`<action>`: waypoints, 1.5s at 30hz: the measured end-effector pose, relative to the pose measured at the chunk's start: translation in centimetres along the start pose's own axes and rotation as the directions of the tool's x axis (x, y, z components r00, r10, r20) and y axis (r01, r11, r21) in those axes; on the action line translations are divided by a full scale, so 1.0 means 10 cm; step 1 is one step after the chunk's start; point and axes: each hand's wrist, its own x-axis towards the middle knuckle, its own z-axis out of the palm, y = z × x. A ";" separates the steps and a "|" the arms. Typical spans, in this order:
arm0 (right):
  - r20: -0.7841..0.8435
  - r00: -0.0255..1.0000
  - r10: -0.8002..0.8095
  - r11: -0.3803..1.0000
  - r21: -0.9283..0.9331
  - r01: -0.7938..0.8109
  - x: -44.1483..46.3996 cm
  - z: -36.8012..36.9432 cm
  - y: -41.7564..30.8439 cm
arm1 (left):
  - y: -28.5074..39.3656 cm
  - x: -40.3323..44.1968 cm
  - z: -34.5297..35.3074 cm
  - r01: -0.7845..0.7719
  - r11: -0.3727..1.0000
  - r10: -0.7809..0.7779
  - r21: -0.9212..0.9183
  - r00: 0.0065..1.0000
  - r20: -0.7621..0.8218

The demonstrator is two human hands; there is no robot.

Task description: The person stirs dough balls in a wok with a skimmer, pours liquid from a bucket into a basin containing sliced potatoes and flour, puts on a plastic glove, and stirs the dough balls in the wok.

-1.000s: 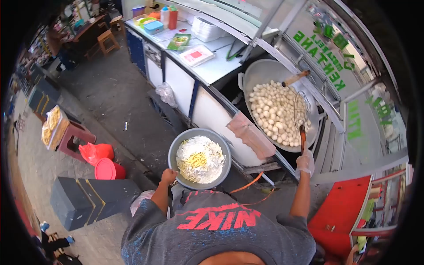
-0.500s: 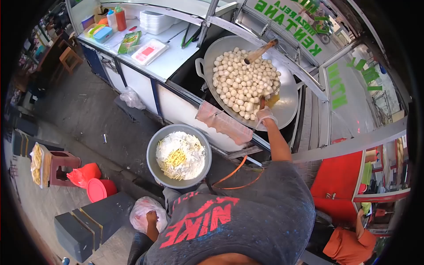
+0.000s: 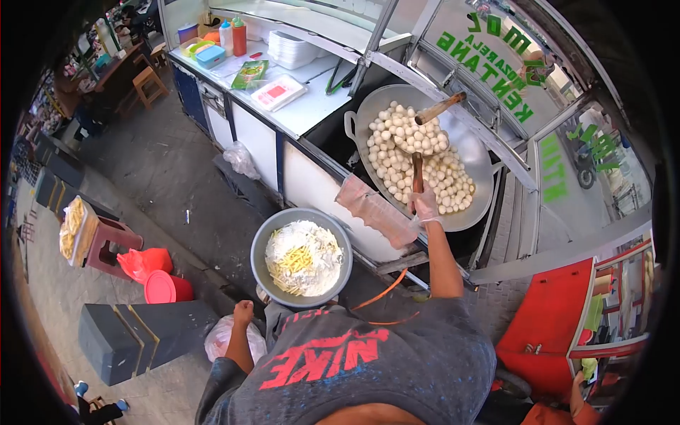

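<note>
My right hand [image 3: 424, 203], in a clear plastic glove, is wrapped round the wooden handle [image 3: 418, 172] of a skimmer. The skimmer's head lies within the large metal wok [image 3: 476, 170], under a heap of pale round balls [image 3: 388, 152]. A second wooden-handled tool [image 3: 440, 108] leans over the wok's far side, its lower end hidden by the balls. My left hand [image 3: 244, 312] is a bare closed fist with nothing visible in it. It hangs beside the grey basin [image 3: 259, 273], which holds white flour and cut potato strips [image 3: 296, 262]. Below it sits a plastic bag [image 3: 221, 337].
On the cart counter [image 3: 312, 120] are sauce bottles [image 3: 239, 37], white foam trays [image 3: 292, 51] and a green packet [image 3: 250, 74]. A pinkish cloth [image 3: 375, 210] hangs at the cart's edge. A red bucket [image 3: 168, 289] and dark blocks [image 3: 134, 340] stand on the left.
My right hand has shifted the skimmer toward the wok's middle, and balls are now heaped on it. My left hand has risen from over the plastic bag toward the basin.
</note>
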 end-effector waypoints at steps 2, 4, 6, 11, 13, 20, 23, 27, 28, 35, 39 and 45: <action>-0.046 0.994 -0.100 0.977 -0.195 0.089 -0.27 -0.01 -0.12 | 0.13 0.05 0.07 0.024 1.000 -0.023 -0.020 0.999 0.032; -0.107 0.965 -0.238 0.895 -0.411 0.175 -0.50 -0.05 -0.11 | 0.18 0.17 0.14 0.018 1.000 -0.019 0.003 0.998 0.068; -0.167 0.893 -0.418 0.740 -0.633 0.228 -0.74 -0.09 -0.03 | -0.19 0.48 0.31 -0.065 0.997 0.063 0.042 0.997 0.046; -0.177 0.974 -0.139 0.413 -0.904 -0.106 -1.37 -0.53 -0.36 | 0.21 0.35 0.38 0.054 0.996 -0.063 0.075 0.990 0.122; -0.200 0.966 -0.161 0.279 -0.949 -0.150 -1.34 -0.89 -0.28 | 0.14 0.33 0.38 0.006 0.996 -0.020 0.093 0.988 0.153; -0.255 0.956 -0.143 0.112 -0.964 -0.241 -0.80 -1.90 -0.38 | -0.27 -0.01 0.28 0.068 0.997 -0.070 0.029 0.995 0.068; -0.242 0.964 0.112 0.214 -0.941 -0.261 -0.43 -1.90 -0.18 | -0.67 -0.21 0.11 0.172 0.983 -0.183 0.066 0.956 0.229; -0.255 0.953 0.161 0.536 -0.789 -0.302 0.47 -1.57 1.09 | -0.72 -0.67 -0.02 0.368 0.923 -0.385 0.116 0.894 0.230; -0.302 0.923 0.237 0.612 -0.692 -0.383 0.75 -1.45 1.42 | -0.66 -0.81 -0.01 0.522 0.853 -0.513 0.004 0.837 0.191; 0.067 0.928 0.366 0.903 0.217 -0.372 1.50 0.15 0.92 | -0.57 -0.95 0.00 0.412 0.910 -0.414 0.035 0.903 0.114; 0.111 0.966 0.234 0.919 0.300 -0.257 1.12 0.13 0.40 | -0.50 -0.61 0.06 0.232 0.972 -0.236 0.047 0.966 0.106; 0.029 1.000 0.005 1.000 -0.030 -0.004 0.20 -0.10 0.40 | -0.16 -0.10 0.17 -0.003 1.000 0.002 0.007 0.998 0.065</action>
